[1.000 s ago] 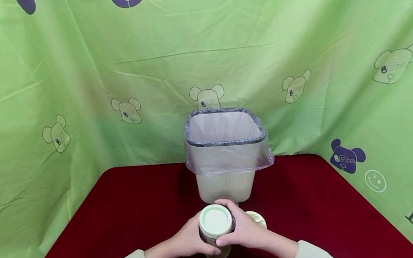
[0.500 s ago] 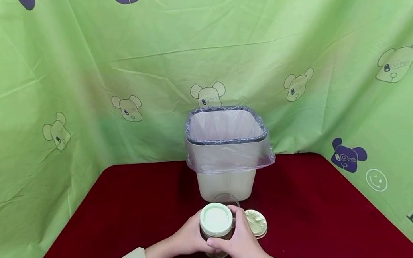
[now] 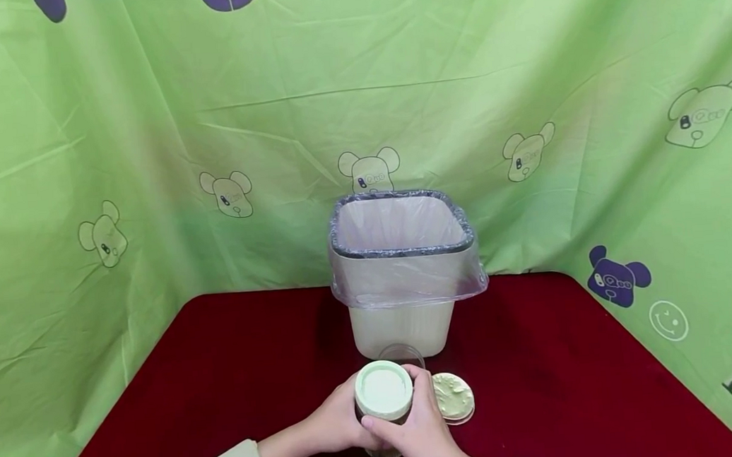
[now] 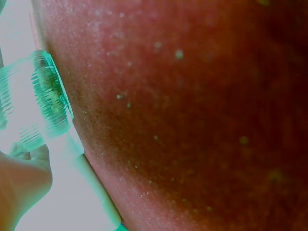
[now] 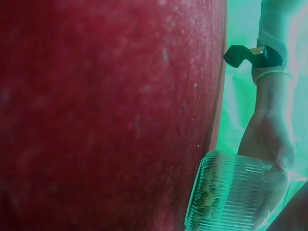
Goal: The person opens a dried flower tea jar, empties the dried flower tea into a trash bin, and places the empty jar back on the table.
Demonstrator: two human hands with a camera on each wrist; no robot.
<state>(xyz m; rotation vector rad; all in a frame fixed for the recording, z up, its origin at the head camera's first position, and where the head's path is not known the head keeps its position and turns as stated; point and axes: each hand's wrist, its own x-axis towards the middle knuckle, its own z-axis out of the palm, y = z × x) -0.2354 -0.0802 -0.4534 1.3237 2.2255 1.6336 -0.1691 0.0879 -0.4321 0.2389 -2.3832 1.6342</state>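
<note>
A ribbed clear jar (image 5: 226,192) with a pale green lid (image 3: 384,390) stands upright between both hands, near the front of the table. Yellowish-green matter shows low inside it in the right wrist view. My left hand (image 3: 342,420) grips the jar from the left, its fingers partly hidden behind the glass. My right hand (image 3: 425,430) curls round the jar's top from the right, thumb in front along the lid's lower edge. Just beyond the hands stands a clear container (image 3: 406,352), mostly hidden, its round rim showing. To its right lies a round pale lid (image 3: 453,396) with crumpled-looking greenish residue on it.
A white bin (image 3: 404,325) lined with a see-through purple bag (image 3: 408,282) stands at the back of the red-covered table (image 3: 254,357), directly behind the jar. Green printed cloth (image 3: 276,128) hangs round the back and sides.
My right hand has swung round the jar's top, its thumb shifting left and its wrist coming toward me. More of the clear container and pale lid shows. The left hand keeps its grip.
</note>
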